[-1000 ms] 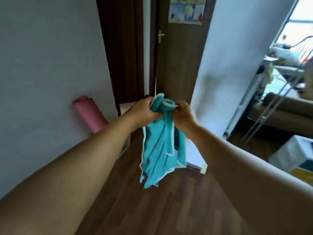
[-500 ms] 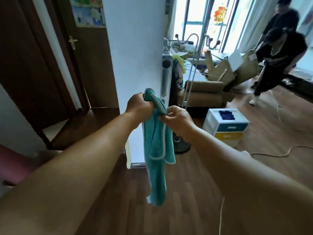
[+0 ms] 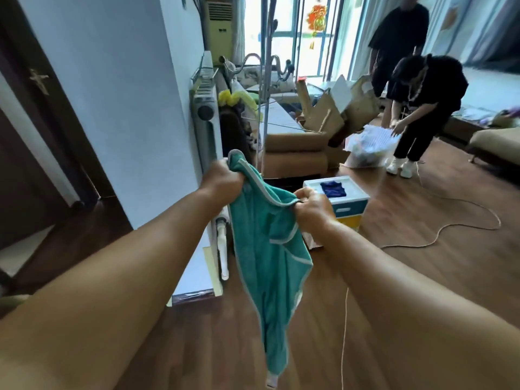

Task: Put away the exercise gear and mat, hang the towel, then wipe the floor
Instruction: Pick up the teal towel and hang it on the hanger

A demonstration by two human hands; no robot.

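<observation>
A teal towel [image 3: 264, 257] with a pale trim hangs in front of me above the wooden floor [image 3: 422, 282]. My left hand [image 3: 223, 182] grips its upper left edge. My right hand [image 3: 312, 211] pinches the top edge a short way to the right, so the edge is stretched between both fists. The rest of the towel droops down in folds. A metal rack [image 3: 264, 88] with curved hooks stands just beyond my hands.
A white wall corner [image 3: 157, 130] with a grey heater [image 3: 206, 128] against it is on my left. A white, blue and yellow box [image 3: 347, 198] sits on the floor behind my right hand. Two people [image 3: 422, 102] stand at the back right among cardboard. A cord [image 3: 450, 229] trails across the floor.
My view has swung right from the doorway and pink mat to the living room. My hands have drawn apart along the towel's top edge, spreading it.
</observation>
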